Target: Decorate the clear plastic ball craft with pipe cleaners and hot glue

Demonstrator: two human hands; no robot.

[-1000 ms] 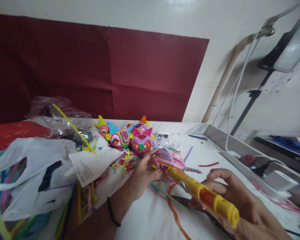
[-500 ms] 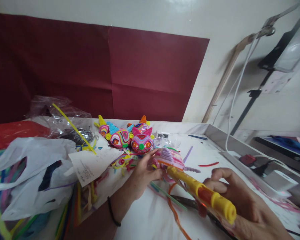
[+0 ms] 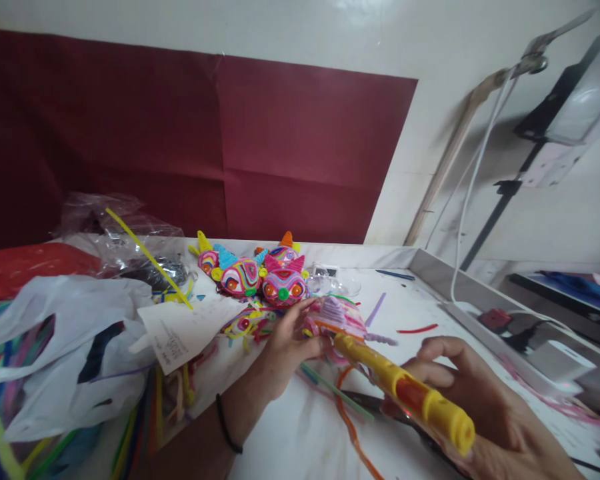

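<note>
Two hands work low on the white table point(image 3: 420, 307) — the right hand point(image 3: 485, 400), at five o'clock, grips a yellow glue gun point(image 3: 405, 390) whose tip meets a pink pipe-cleaner piece point(image 3: 337, 315). Left hand point(image 3: 287, 343) pinches that piece. Farther, at twelve o'clock — finished colourful heads point(image 3: 253, 273).

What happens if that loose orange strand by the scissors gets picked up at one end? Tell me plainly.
The orange strand lies in curves on the table, so it probably bends easily and would droop. It looks thin, so likely very light. It seems fuzzy like the other craft stems, so it should not slip from fingers, though it might snag the scissors.
</note>
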